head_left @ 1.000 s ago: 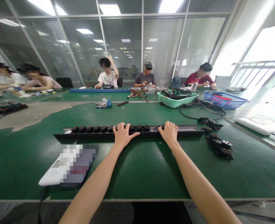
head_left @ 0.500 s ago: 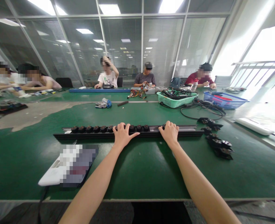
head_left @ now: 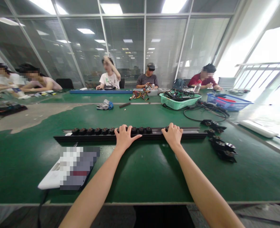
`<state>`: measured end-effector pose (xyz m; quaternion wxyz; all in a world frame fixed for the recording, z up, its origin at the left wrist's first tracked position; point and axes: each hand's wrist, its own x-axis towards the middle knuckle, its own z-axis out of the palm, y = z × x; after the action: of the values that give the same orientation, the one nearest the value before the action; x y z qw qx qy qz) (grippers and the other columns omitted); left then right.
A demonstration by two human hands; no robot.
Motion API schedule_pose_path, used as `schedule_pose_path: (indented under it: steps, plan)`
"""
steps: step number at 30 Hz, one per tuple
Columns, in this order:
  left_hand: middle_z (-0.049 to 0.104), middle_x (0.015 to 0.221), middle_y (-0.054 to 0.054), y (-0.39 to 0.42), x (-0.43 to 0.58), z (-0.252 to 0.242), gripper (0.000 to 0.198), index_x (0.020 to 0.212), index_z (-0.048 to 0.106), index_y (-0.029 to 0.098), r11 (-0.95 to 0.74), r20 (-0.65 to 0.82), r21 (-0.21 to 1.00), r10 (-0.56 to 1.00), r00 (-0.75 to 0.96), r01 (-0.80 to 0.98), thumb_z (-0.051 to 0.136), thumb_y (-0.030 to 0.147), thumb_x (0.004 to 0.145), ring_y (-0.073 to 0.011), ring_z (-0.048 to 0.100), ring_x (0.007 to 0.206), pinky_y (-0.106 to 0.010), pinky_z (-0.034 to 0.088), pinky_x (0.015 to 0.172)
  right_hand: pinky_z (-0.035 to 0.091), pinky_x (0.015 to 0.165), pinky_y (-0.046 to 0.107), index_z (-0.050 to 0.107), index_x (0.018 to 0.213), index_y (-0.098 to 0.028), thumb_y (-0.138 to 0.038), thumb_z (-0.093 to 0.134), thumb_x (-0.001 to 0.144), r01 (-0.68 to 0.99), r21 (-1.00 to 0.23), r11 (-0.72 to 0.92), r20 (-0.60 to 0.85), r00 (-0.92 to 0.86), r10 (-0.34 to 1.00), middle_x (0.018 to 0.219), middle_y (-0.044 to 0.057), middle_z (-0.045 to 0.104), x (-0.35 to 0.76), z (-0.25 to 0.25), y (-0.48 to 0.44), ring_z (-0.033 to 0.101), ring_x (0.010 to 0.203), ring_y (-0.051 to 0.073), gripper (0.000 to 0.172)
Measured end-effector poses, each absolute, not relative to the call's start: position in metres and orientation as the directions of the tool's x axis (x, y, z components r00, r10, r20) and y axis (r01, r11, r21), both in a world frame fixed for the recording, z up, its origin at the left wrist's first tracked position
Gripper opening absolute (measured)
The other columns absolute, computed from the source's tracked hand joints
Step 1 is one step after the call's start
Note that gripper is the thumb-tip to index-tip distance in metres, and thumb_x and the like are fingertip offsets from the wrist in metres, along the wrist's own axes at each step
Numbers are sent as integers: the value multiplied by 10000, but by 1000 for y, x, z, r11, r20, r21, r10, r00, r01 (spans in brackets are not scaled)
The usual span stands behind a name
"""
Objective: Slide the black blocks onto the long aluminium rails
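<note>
A long black rail lies across the green table in front of me, with a row of several round black sockets set in its left half. My left hand rests on the rail near its middle, fingers curled over the sockets and thumb stretched out to the right along the front edge. My right hand grips the rail further right, its fingers bent over the top where one more black socket shows under them. The rail's right end holds no sockets.
Loose black sockets lie in a pile to the right of the rail. A white device with a blurred screen sits front left. A green basket of cables and a blue tray stand behind. Several people sit at the far tables.
My hands and the rail have stayed where they were. A person at the far table lowered a raised arm to their head.
</note>
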<state>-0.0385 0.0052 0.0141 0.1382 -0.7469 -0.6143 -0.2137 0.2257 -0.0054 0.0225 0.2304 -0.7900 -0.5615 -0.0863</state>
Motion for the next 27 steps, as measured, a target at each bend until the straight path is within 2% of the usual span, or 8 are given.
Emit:
schedule_pose_path:
  steps: [19, 27]
  plan:
    - [543, 1296, -180, 4, -38, 16, 814, 1319, 646, 214, -204, 483, 67, 863, 148, 977, 440, 844, 846, -362, 449, 1221, -542, 270, 1088, 334, 911, 415, 594, 1120, -101, -342, 451, 944, 918, -267, -294, 378, 380, 844, 1128, 217, 676, 228, 23, -5, 589, 1102, 338, 331]
    - [549, 1289, -177, 3, -38, 16, 826, 1305, 642, 210, -195, 483, 34, 862, 155, 980, 427, 858, 841, -353, 465, 1194, -537, 288, 1067, 333, 906, 411, 592, 1117, -99, -344, 454, 941, 917, -268, -295, 384, 382, 841, 1124, 220, 675, 229, 22, -5, 587, 1099, 338, 331]
